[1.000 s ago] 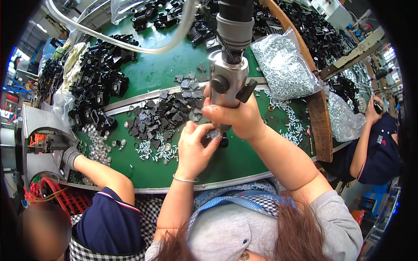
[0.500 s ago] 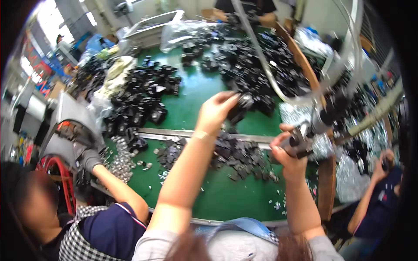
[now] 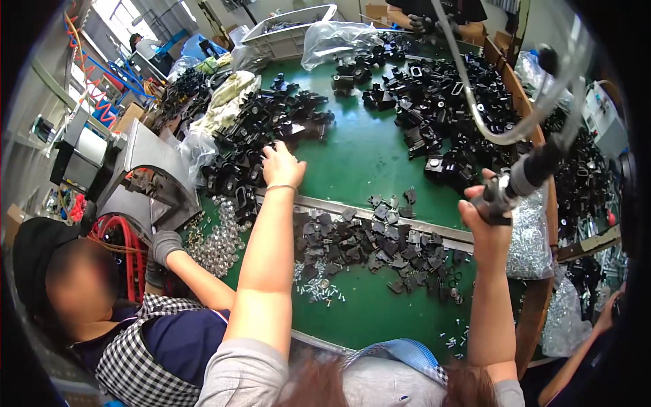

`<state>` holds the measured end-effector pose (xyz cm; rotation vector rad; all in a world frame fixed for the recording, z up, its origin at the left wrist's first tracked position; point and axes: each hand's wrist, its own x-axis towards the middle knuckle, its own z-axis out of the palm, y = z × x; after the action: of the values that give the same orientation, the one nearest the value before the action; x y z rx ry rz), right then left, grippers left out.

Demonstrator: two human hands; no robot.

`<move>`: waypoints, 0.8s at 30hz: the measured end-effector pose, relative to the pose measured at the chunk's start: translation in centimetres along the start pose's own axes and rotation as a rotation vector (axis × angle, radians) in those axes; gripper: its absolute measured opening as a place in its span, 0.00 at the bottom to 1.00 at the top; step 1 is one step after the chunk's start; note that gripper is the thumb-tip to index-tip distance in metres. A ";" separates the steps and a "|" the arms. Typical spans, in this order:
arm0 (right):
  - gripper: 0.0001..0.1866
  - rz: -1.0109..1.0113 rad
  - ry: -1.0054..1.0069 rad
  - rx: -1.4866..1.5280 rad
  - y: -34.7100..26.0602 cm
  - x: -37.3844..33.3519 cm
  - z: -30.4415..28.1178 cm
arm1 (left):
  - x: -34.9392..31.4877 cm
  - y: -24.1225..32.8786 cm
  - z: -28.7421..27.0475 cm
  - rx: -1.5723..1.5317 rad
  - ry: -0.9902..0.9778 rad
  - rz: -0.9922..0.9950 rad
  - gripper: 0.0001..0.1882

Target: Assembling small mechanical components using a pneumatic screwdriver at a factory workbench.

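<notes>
Two bare arms reach forward over a green-topped counter point(image 3: 390, 180). The left one is nearly straight, angled slightly leftward, and ends in the left hand point(image 3: 281, 167), back upward, at the right side of a heap of black moulded parts with bright metal bits point(image 3: 288, 112). Its fingers are spread apart, thumb standing out to the right; whether the fingertips touch a part, I cannot tell. The black parts lie jumbled, their long sides pointing every way.

The right forearm rises almost upright in the view, and the right hand point(image 3: 483, 227) has its fingers wrapped around a silver-and-black cylindrical metal tool point(image 3: 519, 180). That tool is on the counter's right side, just beside a clear plastic bag of small silver screws point(image 3: 531, 237). Its long axis slants: the black hose end points up and to the right, the other end down-left into the grip, where the tip is hidden.

Between the arms, a pile of flat dark-grey pieces point(image 3: 380, 244) lies near a straight metal strip point(image 3: 369, 211).
</notes>
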<state>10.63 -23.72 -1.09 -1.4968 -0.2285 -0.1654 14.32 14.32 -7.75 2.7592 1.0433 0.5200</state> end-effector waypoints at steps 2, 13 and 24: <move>0.28 -0.002 0.020 -0.034 0.4 0.1 0.9 | -0.5 -0.6 0.9 -0.029 0.020 0.065 0.26; 0.32 0.333 -0.377 -0.013 1.1 -11.3 5.1 | -15.1 1.4 -4.5 -1.203 0.161 0.068 0.21; 0.27 0.884 -0.534 0.447 2.7 -14.1 0.0 | -30.1 0.9 -10.0 -1.312 -0.165 0.699 0.31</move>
<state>-2.37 -23.95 -7.20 -1.0501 -0.0051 0.9437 -9.84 -6.18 -6.33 1.7668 -0.3423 0.6763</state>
